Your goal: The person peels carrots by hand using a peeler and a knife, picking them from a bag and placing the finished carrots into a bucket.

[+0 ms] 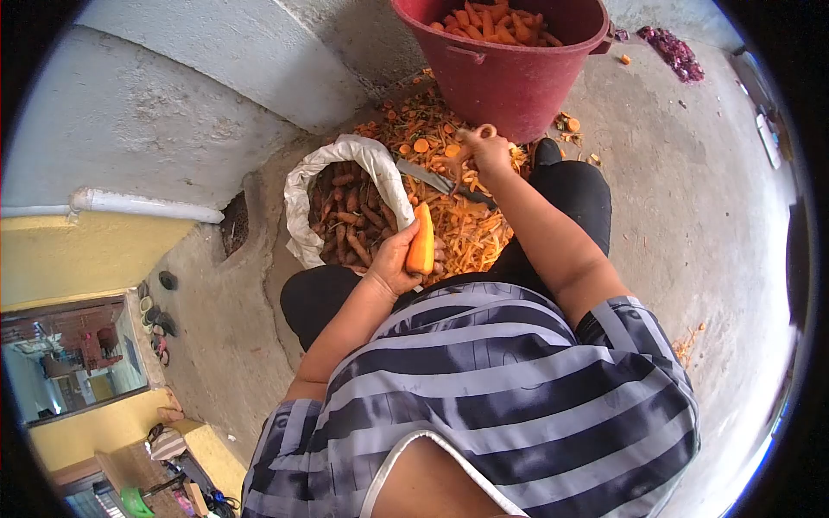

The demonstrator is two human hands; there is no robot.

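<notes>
My left hand (400, 259) is closed around a peeled orange carrot (422, 242), held upright beside the mouth of a white sack. Unpeeled brown-skinned carrots (350, 216) fill the sack (298, 186). My right hand (485, 155) is stretched forward over the peelings, near the foot of the red bucket, its fingers apart and no object visible in them. Below it, a knife (425, 176) with a wide grey blade and dark handle rests on the heap of carrot peelings (471, 231). Carrot ends (420, 146) lie scattered through the heap.
A large red bucket (518, 82) holding peeled carrots (496, 23) stands ahead, close to the wall (216, 69). Dark purple scraps (672, 53) lie on the concrete floor (665, 190) at the right. Shoes (155, 319) sit by a doorway at the left.
</notes>
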